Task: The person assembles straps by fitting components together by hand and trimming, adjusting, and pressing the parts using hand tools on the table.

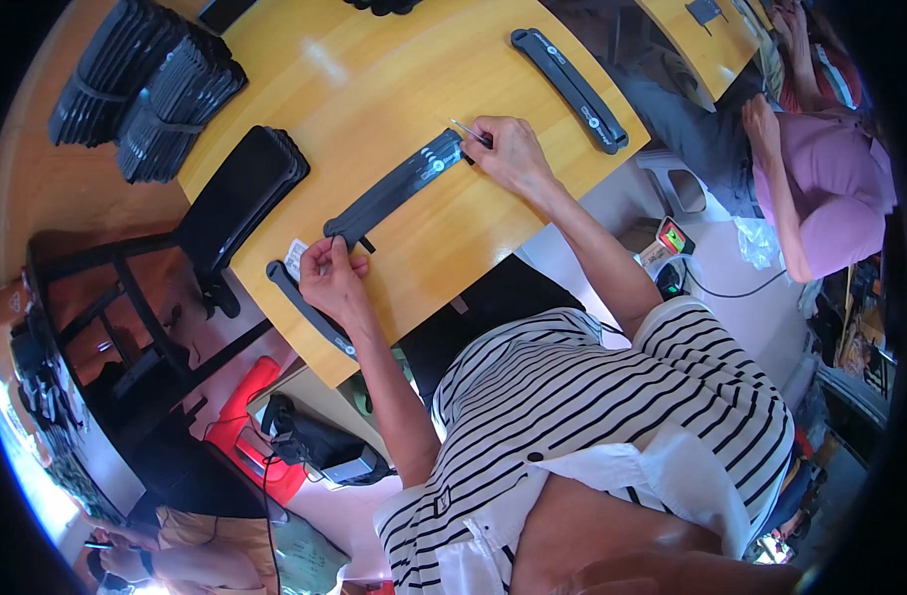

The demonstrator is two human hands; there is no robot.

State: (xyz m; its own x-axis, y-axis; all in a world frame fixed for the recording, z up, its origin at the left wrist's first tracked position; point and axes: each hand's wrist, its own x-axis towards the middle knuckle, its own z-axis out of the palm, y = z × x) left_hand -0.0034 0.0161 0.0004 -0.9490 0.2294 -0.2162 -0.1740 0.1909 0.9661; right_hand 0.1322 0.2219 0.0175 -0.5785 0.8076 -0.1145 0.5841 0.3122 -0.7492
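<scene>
A flat black fabric strap [394, 185] with pale printed marks lies slantwise across the wooden table in front of me. At its lower-left end, the fingers of my left hand [336, 285] are closed in a pinch on the edge. My right hand [513, 156] is at the strap's upper-right end. In its curled fingers is a small pointed tool [483, 141] with a dark handle and a thin silvery tip; its exact kind is hard to see. The tip points left, just beyond the strap's end. Short black tabs stick out at both strap ends.
Another black strap [569, 91] lies at the table's right edge; one more [309, 309] is by my left wrist, beside a white label [295, 258]. Bundled black pieces [166, 109] are stacked at upper left. A black chair [240, 193] stands left. A person in pink [825, 188] sits right.
</scene>
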